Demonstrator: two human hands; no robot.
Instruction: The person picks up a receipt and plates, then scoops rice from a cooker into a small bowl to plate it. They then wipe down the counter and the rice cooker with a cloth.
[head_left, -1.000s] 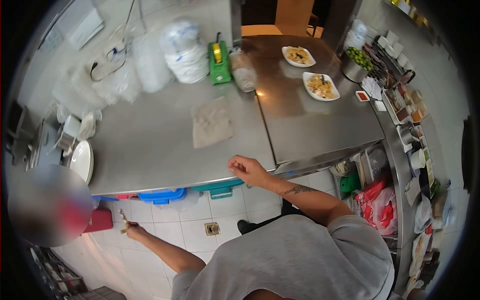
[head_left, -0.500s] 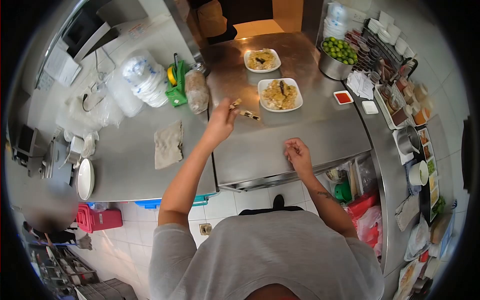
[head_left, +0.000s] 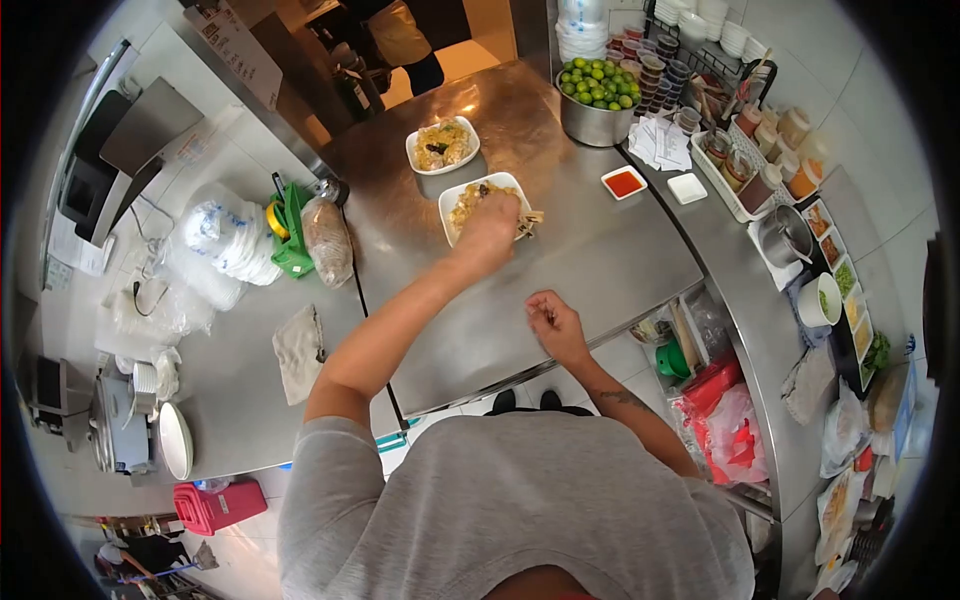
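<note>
My left hand (head_left: 487, 240) reaches over the nearer white bowl (head_left: 447, 212), its fingers closed at the bowl's right rim. Beside the fingertips shows a wooden clothespin (head_left: 533, 219) with dark markings; the hand partly hides it. Yellowish food with dark pieces (head_left: 466, 203) fills this bowl. Just behind it stands a second white bowl (head_left: 413, 157) of similar food. My right hand (head_left: 556, 328) hovers over the steel counter's front part, fingers curled in with nothing showing in them.
A pot of green limes (head_left: 594, 122) stands at the back right, near a small dish of red sauce (head_left: 625, 183). On the left are a grey cloth (head_left: 299, 352), a green scale (head_left: 292, 230) and a plastic-wrapped bundle (head_left: 327, 240). Sauce bottles (head_left: 793, 127) line the right side.
My left hand has gone from the counter left of the bowls to the nearer bowl's rim, carrying the clothespin. My right hand stays curled near the counter's front. The view has turned.
</note>
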